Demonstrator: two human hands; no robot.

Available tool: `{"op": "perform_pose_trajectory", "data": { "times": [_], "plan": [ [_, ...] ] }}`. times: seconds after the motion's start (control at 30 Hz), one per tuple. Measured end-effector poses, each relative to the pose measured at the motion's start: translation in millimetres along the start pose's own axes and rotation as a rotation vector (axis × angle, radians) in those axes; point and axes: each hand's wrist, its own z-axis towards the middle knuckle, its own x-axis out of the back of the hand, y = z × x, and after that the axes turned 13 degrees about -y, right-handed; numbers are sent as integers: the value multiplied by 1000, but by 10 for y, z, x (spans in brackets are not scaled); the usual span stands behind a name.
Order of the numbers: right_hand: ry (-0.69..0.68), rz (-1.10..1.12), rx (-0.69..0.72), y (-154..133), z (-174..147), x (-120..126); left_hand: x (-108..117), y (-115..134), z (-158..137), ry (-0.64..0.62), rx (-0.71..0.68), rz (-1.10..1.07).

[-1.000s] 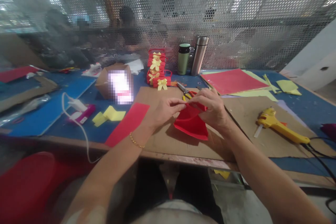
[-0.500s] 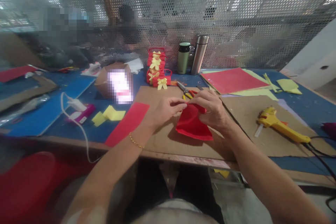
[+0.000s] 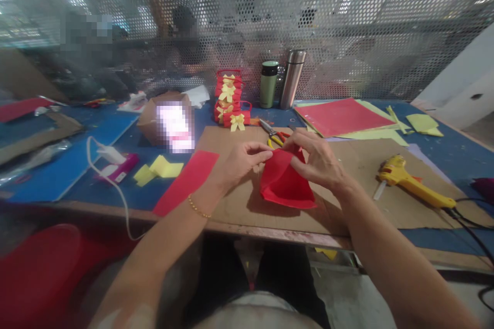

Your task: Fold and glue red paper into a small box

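A folded piece of red felt-like sheet (image 3: 286,181) is held just over the cardboard (image 3: 235,205), its lower edge flaring toward me. My left hand (image 3: 247,162) pinches its upper left corner between thumb and fingertips. On the other side my right hand (image 3: 318,162) grips the top right part, thumb in front and fingers behind, partly hidden by the fold. Pliers with yellow and orange handles (image 3: 275,139) lie just beyond my hands. A flat red strip (image 3: 189,182) rests left of my left wrist.
Red pouches with yellow bows (image 3: 231,105) are stacked at the back, beside a green cup (image 3: 269,85) and a steel flask (image 3: 293,79). At right lies a yellow glue gun (image 3: 412,182) with its cord. Red sheets (image 3: 347,117) and yellow pieces (image 3: 160,168) lie around. A cardboard box (image 3: 150,118) stands left.
The red piece has opened out wider at its front and shifted slightly right. My right hand's thumb and fingers have moved apart a little; my left hand keeps its pinch.
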Motion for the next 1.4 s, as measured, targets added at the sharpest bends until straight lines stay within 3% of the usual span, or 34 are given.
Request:
{"op": "perform_pose_trajectory", "data": {
  "times": [0.2, 0.33, 0.57, 0.83, 1.13, 1.23, 1.4],
  "plan": [
    [93, 97, -95, -41, 0, 4, -27, 17, 3, 63, -45, 34],
    [61, 64, -96, -48, 9, -96, -80, 75, -55, 83, -130, 194],
    [136, 63, -96, -77, 29, -160, -124, 148, -104, 118, -168, 420],
    [191, 108, -144, -150, 45, -160, -190, 97, -118, 44, -20, -12],
    [178, 92, -179, -158, 85, -193, -201, -43, -12, 134, -76, -190],
    [133, 39, -158, -226, 90, -87, -108, -61, 32, 178, -84, -257],
    [251, -88, -181, -234, -167, 354, 58, -20, 125, 291, -40, -324]
  ]
}}
